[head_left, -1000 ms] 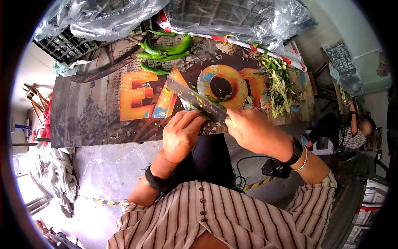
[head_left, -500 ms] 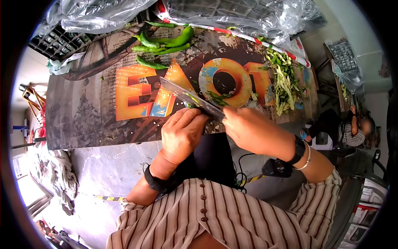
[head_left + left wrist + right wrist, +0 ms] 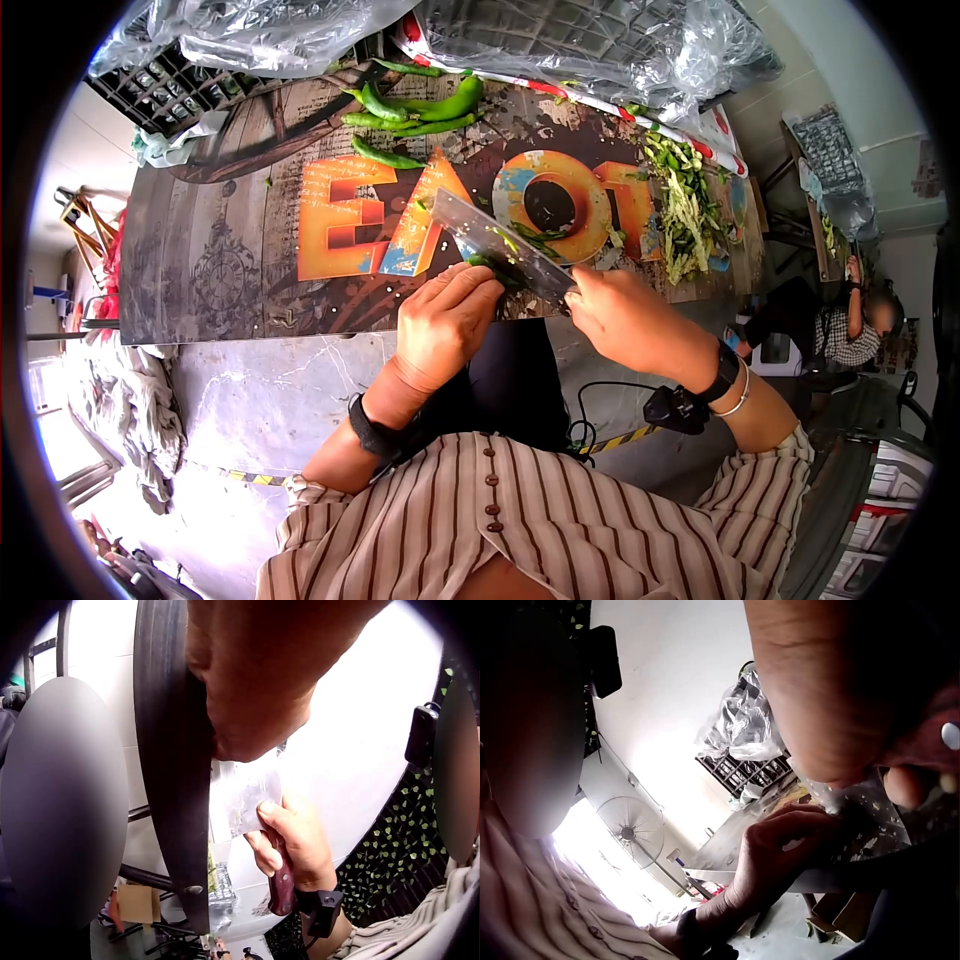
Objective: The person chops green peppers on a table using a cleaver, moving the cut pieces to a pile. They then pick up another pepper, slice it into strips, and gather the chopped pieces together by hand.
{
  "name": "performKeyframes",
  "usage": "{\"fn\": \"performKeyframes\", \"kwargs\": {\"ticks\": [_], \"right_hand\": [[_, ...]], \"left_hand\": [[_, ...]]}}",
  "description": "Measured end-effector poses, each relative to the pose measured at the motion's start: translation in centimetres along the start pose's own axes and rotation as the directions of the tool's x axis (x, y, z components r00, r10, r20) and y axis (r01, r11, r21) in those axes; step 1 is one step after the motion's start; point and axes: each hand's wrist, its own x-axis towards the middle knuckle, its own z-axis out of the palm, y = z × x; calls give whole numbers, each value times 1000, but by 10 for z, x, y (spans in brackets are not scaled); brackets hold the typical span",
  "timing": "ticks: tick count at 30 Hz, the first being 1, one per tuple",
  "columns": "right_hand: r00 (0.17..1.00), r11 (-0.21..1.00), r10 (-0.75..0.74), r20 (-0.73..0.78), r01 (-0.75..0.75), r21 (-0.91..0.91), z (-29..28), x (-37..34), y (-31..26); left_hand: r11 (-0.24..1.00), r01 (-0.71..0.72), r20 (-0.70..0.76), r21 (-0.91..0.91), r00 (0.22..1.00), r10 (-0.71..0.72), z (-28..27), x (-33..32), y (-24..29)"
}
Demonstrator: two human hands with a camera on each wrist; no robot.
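Note:
My right hand (image 3: 632,325) grips a cleaver (image 3: 500,245) with a broad metal blade, speckled with pale seeds and green bits. Its dark red handle (image 3: 282,883) shows inside the fist in the left wrist view. At the table's front edge, my left hand (image 3: 447,318) holds a green chili pepper (image 3: 480,262) under bent fingertips, most of it hidden by the fingers and blade. The blade slants just right of those fingertips. Cut green strips (image 3: 538,240) lie just beyond the blade.
Several whole green peppers (image 3: 425,108) lie at the back of the printed table (image 3: 190,290). A heap of sliced pepper (image 3: 685,215) sits on the right. Behind stand plastic-covered crates (image 3: 590,50) and a black crate (image 3: 165,95). Another person (image 3: 850,325) sits at far right.
The cleaver has shifted slightly to the right, away from the left fingertips, and more of the pepper shows between them. The left hand keeps its hold; the whole peppers and heap stay put.

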Motion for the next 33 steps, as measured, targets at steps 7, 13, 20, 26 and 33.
{"fn": "performKeyframes", "kwargs": {"ticks": [7, 13, 20, 26, 33], "right_hand": [[996, 991, 63, -56, -69, -117, -13, 3, -4], [999, 996, -35, 20, 37, -87, -10, 0, -18], [992, 994, 72, 105, -62, -94, -6, -3, -23], [1000, 998, -6, 29, 8, -61, 5, 22, -23], [991, 996, -82, -103, 80, -28, 12, 47, -12]], "left_hand": [[1000, 7, -24, -24, 1000, -8, 2, -2, 0], [1000, 0, -17, 3, 1000, 0, 2, -1, 1], [1000, 24, -3, -7, 1000, -24, 0, 2, 2], [999, 37, 16, -25, 999, -37, 0, 3, 2], [999, 26, -18, -40, 999, -27, 3, 0, 0]]}}
